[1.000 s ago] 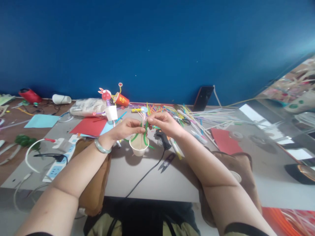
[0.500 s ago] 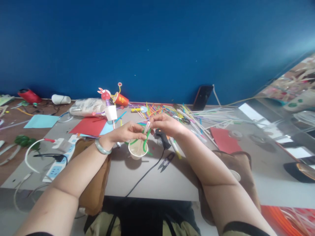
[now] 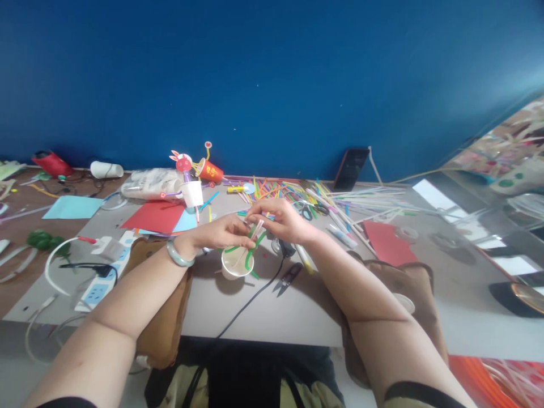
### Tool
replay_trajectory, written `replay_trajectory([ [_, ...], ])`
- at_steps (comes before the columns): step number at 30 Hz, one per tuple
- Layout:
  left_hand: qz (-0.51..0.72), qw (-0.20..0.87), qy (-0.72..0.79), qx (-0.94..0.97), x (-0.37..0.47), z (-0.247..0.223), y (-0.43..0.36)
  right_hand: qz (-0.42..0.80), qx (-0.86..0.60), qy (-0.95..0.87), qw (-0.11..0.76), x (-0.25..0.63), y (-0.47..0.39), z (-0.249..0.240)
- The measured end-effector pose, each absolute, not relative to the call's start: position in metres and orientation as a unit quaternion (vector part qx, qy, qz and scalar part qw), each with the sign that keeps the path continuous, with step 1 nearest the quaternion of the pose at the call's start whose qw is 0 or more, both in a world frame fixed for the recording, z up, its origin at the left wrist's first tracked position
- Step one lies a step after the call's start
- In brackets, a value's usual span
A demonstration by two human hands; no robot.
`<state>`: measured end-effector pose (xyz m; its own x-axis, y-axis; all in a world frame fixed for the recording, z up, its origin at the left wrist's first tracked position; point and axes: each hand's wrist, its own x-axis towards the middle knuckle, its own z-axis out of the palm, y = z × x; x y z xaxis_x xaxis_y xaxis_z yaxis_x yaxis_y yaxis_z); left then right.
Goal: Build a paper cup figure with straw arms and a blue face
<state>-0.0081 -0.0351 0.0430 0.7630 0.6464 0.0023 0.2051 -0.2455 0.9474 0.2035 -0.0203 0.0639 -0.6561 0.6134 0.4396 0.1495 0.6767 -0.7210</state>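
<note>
Over a white paper cup [image 3: 232, 272] my left hand [image 3: 229, 231] is closed, thumb and finger pinching thin pale straws [image 3: 258, 226] that stand tilted from the cup. Green bent strips [image 3: 248, 260], probably straws, cross the cup's mouth and hang beside its rim, close under my fingers. My right hand [image 3: 283, 221] is closed in a pinch at the upper part of the same straws, touching or nearly touching my left fingertips. Its fingers hide what exactly lies between them.
Thread snips [image 3: 289, 277] and a black cable [image 3: 255, 299] lie right of the cup. Behind are a heap of coloured straws [image 3: 276, 190], scissors [image 3: 306, 212], a phone [image 3: 351, 169], red paper [image 3: 148, 216] and a decorated cup figure [image 3: 191, 192]. A power strip [image 3: 97, 289] lies left.
My right hand has shifted slightly left and down, closer to my left hand, with its fingers curled more over the straws. The straws lean a little further right. The cup stays put.
</note>
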Motion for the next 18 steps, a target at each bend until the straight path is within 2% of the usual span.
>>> replay_trajectory([
  [8,0.203,0.559,0.298,0.747,-0.007,0.041,-0.032,0.324,-0.226,-0.842,0.368,0.206,-0.012,0.06],
  [15,0.159,0.557,0.324,0.748,-0.005,0.039,-0.03,0.378,-0.215,-0.84,0.326,0.218,-0.008,0.071],
  [18,0.161,0.566,0.329,0.739,-0.006,0.036,-0.029,0.352,-0.197,-0.856,0.325,0.223,-0.01,0.079],
])
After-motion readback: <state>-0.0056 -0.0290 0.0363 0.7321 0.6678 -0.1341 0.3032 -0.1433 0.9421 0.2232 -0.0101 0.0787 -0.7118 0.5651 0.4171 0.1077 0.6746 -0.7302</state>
